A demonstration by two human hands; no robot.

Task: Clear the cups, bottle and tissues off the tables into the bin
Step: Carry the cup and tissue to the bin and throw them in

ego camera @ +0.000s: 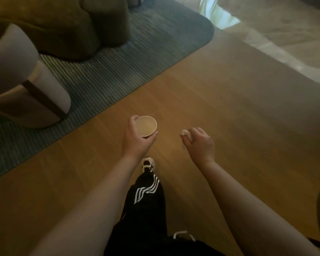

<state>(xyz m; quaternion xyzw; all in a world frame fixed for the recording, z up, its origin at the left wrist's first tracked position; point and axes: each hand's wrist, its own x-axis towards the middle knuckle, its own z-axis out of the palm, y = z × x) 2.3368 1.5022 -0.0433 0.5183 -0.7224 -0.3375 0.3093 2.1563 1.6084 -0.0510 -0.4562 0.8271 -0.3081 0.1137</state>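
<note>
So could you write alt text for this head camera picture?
A person walking over a wooden floor holds a paper cup in the left hand and a crumpled tissue in the right hand; a striped rug lies left.

A wooden floor (201, 93) fills the middle of the view, its boards running diagonally. A grey-blue ribbed rug (107, 58) covers the upper left, its rounded corner reaching toward the top centre. On the rug stands a dark olive upholstered seat (78, 24), and just beside it at the left edge a pale rounded chair (26, 85) with a brown band. Paler flooring (284, 30), perhaps stone, lies at the upper right. Below, a black trouser leg (146, 206) with white stripes ends in a black-and-white shoe (147, 164).
</note>
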